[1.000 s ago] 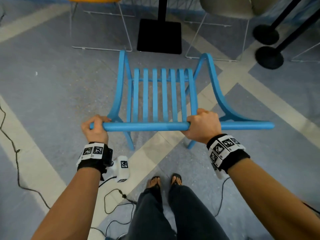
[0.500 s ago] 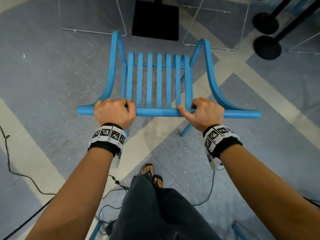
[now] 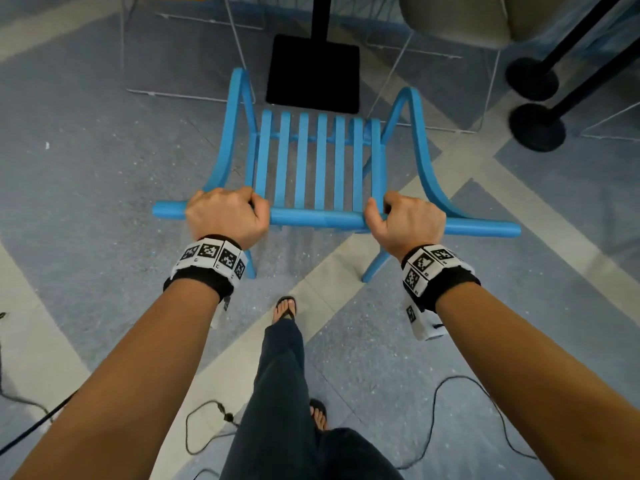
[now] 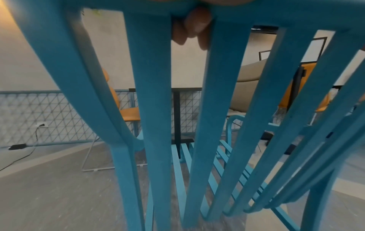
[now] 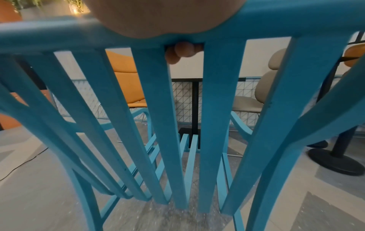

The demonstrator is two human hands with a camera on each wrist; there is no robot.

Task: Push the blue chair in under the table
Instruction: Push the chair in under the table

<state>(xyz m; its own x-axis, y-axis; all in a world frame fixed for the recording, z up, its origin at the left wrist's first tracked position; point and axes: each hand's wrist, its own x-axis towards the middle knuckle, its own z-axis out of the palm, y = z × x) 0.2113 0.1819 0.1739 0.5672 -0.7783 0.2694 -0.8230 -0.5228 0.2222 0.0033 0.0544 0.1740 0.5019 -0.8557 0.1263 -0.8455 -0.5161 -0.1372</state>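
Observation:
The blue chair [image 3: 320,161] with a slatted seat and back stands on the floor just in front of me, its seat facing away. My left hand [image 3: 227,216] grips the left part of its top rail [image 3: 318,218], and my right hand [image 3: 407,221] grips the right part. Fingertips [image 4: 194,29] curl under the rail between slats [image 4: 156,109] in the left wrist view, and fingertips [image 5: 180,52] show the same way in the right wrist view. The table's black square base [image 3: 313,72] and post [image 3: 320,15] lie just past the chair's front edge. The tabletop is out of the head view.
An orange chair [image 5: 126,81] with a wire frame stands at the far left, a beige chair [image 3: 457,19] at the far right. Two black round post bases [image 3: 536,126] sit to the right. Cables [image 3: 207,427] trail on the floor by my feet [image 3: 285,308].
My left hand slid from the rail's left end inward to a firmer grip. The chair has moved forward toward the black table base, and I have stepped after it.

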